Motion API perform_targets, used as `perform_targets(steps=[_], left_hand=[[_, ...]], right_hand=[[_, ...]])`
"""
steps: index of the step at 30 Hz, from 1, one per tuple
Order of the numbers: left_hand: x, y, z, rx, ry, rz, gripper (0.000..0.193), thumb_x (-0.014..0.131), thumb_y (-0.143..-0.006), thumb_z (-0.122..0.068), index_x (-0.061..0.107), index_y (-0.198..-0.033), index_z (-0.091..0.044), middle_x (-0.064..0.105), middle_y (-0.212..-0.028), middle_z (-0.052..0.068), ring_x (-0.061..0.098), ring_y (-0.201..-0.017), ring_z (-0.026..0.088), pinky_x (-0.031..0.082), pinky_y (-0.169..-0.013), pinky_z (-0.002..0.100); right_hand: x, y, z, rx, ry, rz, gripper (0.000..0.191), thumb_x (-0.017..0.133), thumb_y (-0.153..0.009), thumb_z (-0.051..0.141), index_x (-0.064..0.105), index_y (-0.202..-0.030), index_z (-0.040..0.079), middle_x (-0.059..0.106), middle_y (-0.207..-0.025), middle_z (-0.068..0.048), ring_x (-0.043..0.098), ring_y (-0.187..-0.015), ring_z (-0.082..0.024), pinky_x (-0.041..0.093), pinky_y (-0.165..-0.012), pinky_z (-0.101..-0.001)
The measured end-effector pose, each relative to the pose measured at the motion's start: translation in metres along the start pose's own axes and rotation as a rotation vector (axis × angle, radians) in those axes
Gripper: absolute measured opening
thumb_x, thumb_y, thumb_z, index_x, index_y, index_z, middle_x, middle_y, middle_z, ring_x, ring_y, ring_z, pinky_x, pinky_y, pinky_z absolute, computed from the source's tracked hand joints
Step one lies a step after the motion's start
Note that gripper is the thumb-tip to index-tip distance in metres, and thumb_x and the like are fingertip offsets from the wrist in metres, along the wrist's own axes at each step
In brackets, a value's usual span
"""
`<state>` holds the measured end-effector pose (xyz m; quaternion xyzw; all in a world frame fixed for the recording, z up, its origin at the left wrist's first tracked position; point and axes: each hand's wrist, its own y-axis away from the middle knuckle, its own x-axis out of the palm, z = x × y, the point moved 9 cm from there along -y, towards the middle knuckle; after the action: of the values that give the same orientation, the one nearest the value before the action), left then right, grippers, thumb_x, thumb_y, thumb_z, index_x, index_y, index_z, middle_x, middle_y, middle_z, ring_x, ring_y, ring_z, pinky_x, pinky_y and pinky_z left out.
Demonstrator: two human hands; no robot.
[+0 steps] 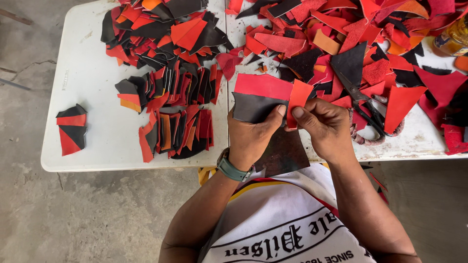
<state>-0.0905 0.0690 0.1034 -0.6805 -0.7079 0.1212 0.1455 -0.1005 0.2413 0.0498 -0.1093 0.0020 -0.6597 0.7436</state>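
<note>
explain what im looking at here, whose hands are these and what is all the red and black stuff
This is one picture from a camera worn on a person's head, looking down at their own two bare hands over a white folding table. The left hand, with a green wristwatch, and the right hand together pinch a small stack of flat leather-like pieces: an orange-red strip, a red piece and a black piece. Red, orange and black offcuts cover the table in heaps. Black-handled scissors lie just right of the hands.
</note>
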Motion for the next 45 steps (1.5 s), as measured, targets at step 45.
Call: perform_targets(steps=[45], left_hand=[[0.009, 0.001, 0.028, -0.259, 0.427, 0.282, 0.033, 0.072, -0.091, 0.006, 0.064, -0.122, 0.001, 0.069, -0.111, 0.005, 0.066, -0.099, 0.011, 0.057, -0.090, 0.030]], right_hand=[[0.001, 0.004, 0.012, 0.062, 0.019, 0.193, 0.013, 0.076, -0.090, -0.004, 0.070, -0.102, -0.004, 0.073, -0.096, -0.005, 0.069, -0.088, -0.009, 0.058, -0.079, -0.0251]])
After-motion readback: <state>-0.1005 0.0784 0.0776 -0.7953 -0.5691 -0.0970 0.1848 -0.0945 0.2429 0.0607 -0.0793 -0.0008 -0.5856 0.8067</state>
